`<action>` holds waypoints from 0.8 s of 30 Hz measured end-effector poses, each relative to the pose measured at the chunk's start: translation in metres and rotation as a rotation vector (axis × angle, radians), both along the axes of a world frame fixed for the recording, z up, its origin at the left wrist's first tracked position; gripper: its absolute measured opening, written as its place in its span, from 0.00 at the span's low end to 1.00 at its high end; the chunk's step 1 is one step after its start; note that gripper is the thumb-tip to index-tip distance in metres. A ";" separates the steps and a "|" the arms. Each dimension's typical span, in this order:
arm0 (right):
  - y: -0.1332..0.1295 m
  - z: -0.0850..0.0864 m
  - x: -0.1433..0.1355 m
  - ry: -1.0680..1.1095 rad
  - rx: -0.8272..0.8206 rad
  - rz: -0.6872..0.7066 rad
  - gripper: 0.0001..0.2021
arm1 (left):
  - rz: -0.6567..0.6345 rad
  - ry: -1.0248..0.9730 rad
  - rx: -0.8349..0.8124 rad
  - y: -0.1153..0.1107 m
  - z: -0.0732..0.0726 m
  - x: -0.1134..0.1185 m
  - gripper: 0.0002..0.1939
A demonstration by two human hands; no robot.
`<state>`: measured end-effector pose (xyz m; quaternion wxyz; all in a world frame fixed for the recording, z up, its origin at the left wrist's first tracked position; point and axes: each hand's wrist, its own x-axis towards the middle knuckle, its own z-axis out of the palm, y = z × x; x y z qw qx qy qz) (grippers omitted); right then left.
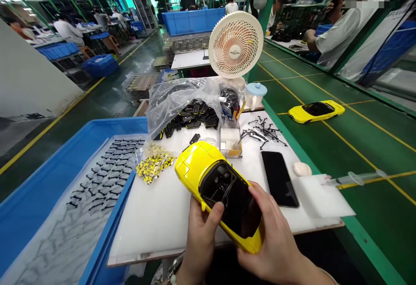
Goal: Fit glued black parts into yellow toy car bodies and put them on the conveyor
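Note:
A yellow model car [195,157] with a dark windscreen and roof is held above the front of the white table, tilted with its bonnet to the upper left. My left hand [204,228] grips its near side, the thumb lying by the windscreen edge. Around the rear end wraps my right hand [273,228], its fingers along the far side. The undersides of the car and the fingers beneath it are hidden. Beyond the bonnet lies a small black part [195,138]. To the left is a bag of small yellow-and-black pieces [154,163].
A blue tray [94,131] at left holds rows of small black parts [110,168]. Behind are a plastic bag of black parts [198,114], a fan [235,44] and a lidded cup [255,94]. At right lie a phone [279,179], a syringe [354,178] and another yellow car [316,111].

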<state>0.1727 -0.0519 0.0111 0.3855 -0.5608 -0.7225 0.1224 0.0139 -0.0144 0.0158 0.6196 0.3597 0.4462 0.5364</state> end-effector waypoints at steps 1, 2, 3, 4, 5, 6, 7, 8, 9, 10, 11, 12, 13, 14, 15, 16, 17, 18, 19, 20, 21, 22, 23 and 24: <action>0.001 0.000 -0.001 -0.013 0.012 -0.005 0.48 | 0.013 0.003 0.007 0.000 0.000 0.002 0.24; 0.001 -0.001 -0.002 -0.020 0.021 -0.009 0.48 | 0.017 0.006 0.022 0.000 0.000 0.004 0.24; 0.002 -0.001 -0.003 -0.025 0.030 -0.014 0.47 | 0.019 0.011 0.043 0.000 0.000 0.006 0.25; 0.003 -0.002 -0.003 -0.027 0.041 -0.020 0.47 | 0.020 0.016 0.062 -0.001 0.000 0.007 0.26; 0.003 -0.003 -0.004 -0.027 0.057 -0.025 0.47 | 0.014 0.021 0.079 -0.002 0.000 0.008 0.27; 0.004 -0.004 -0.004 -0.024 0.076 -0.030 0.47 | 0.004 0.027 0.090 -0.003 0.000 0.009 0.28; 0.005 -0.005 -0.005 -0.018 0.097 -0.034 0.47 | -0.008 0.031 0.099 -0.005 -0.001 0.009 0.28; 0.005 -0.006 -0.005 -0.010 0.119 -0.036 0.47 | -0.020 0.034 0.106 -0.006 -0.003 0.008 0.29; 0.006 -0.007 -0.006 0.000 0.141 -0.036 0.47 | -0.034 0.039 0.113 -0.008 -0.004 0.007 0.30; 0.006 -0.008 -0.006 0.013 0.163 -0.036 0.47 | -0.045 0.046 0.121 -0.009 -0.006 0.006 0.32; 0.007 -0.008 -0.007 0.028 0.181 -0.036 0.48 | -0.054 0.053 0.131 -0.009 -0.008 0.004 0.33; 0.008 -0.008 -0.007 0.042 0.198 -0.037 0.47 | -0.061 0.055 0.142 -0.009 -0.009 0.002 0.34; 0.009 -0.008 -0.007 0.053 0.212 -0.039 0.47 | -0.066 0.049 0.152 -0.008 -0.008 0.001 0.35; 0.010 -0.007 -0.007 0.060 0.228 -0.042 0.47 | -0.065 0.037 0.162 -0.007 -0.008 0.000 0.35; 0.011 -0.006 -0.007 0.062 0.244 -0.048 0.47 | -0.055 0.026 0.170 -0.005 -0.006 0.000 0.33; 0.012 -0.005 -0.007 0.060 0.260 -0.051 0.47 | -0.037 0.020 0.176 -0.003 -0.004 0.001 0.32; 0.013 -0.004 -0.007 0.056 0.275 -0.054 0.46 | -0.017 0.025 0.175 -0.002 -0.002 0.003 0.30; 0.014 -0.004 -0.008 0.054 0.290 -0.056 0.46 | 0.009 0.043 0.168 -0.001 0.000 0.006 0.29; 0.015 -0.004 -0.008 0.056 0.303 -0.059 0.47 | 0.037 0.069 0.156 -0.001 0.001 0.009 0.29; 0.016 -0.005 -0.008 0.060 0.317 -0.066 0.47 | 0.066 0.096 0.141 -0.003 0.002 0.013 0.31; 0.017 -0.006 -0.007 0.066 0.330 -0.076 0.46 | 0.090 0.118 0.129 -0.004 0.002 0.018 0.33; 0.019 -0.008 -0.007 0.082 0.344 -0.088 0.47 | 0.105 0.133 0.124 -0.006 0.001 0.022 0.35; 0.020 -0.009 -0.004 0.107 0.349 -0.096 0.47 | 0.108 0.139 0.129 -0.008 0.000 0.026 0.37; 0.020 -0.010 0.000 0.139 0.337 -0.096 0.48 | 0.094 0.140 0.149 -0.009 0.000 0.029 0.38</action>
